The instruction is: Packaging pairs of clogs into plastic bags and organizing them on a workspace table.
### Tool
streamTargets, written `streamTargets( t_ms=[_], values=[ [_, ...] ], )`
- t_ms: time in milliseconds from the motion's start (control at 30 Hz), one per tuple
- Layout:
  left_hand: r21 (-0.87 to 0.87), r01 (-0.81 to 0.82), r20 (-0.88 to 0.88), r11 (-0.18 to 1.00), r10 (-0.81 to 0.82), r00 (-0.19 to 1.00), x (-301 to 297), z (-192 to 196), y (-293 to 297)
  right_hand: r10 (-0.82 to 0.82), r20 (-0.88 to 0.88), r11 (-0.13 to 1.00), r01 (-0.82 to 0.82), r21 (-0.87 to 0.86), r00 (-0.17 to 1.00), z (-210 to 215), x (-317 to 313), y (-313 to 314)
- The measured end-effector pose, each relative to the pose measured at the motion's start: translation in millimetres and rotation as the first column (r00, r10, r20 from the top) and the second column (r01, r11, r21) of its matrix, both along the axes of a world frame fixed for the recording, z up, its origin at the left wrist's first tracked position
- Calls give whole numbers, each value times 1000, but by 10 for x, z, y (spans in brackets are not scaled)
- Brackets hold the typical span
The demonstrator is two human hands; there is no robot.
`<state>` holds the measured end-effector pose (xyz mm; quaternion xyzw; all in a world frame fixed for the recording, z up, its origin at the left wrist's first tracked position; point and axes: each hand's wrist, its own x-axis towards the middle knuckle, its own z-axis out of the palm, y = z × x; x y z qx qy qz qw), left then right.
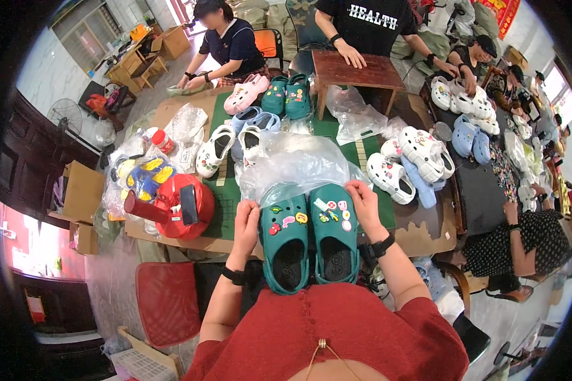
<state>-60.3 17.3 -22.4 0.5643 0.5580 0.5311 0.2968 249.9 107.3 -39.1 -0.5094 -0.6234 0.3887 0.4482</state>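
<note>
At a worktable [435, 222], a clear plastic bag [299, 159] meets the toes of two teal clogs [287, 232] at the near edge. Nearly closed, the left hand [246, 222] and right hand [365, 204] pinch the bag's sides, flanking the clogs' colorful charms [300, 218].

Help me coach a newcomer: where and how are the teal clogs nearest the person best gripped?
The teal clogs are probably best held by their heels, from the near side: these point that way, while the clear bag meets the toes.
</note>
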Motion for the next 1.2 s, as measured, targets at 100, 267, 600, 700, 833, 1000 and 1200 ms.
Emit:
streamTargets(
  t_ms=[100, 267, 600, 700, 833, 1000, 1200],
  values=[
    [157, 10, -180, 988, 19, 983, 83, 150, -32, -64, 93, 990, 51, 134, 994, -58, 68, -50],
    [150, 17, -104, 989, -1, 995, -1, 18, -101, -14, -29, 972, 20, 235, 999, -187, 116, -255],
    [-233, 148, 375, 961, -52, 926, -122, -178, -148, 185, -326, 961, -240, -136, 927, -150, 285, -183],
    [-272, 199, 417, 941, -72, 906, -214, -176, -125, 247, -285, 901, -328, -284, 926, -223, 437, -54],
    [-253, 223, 359, 942, -123, 925, -266, -132, -158, 207, -340, 925, -297, -237, 917, -383, 428, -31],
    [-261, 86, 408, 961, 29, 912, -160, 86, -168, 196, -425, 896, -337, -288, 884, -97, 424, -48],
    [-357, 102, 618, 929, 153, 771, -78, 3, -161, 115, -429, 876, -295, -381, 896, -148, 417, -87]
  ],
)
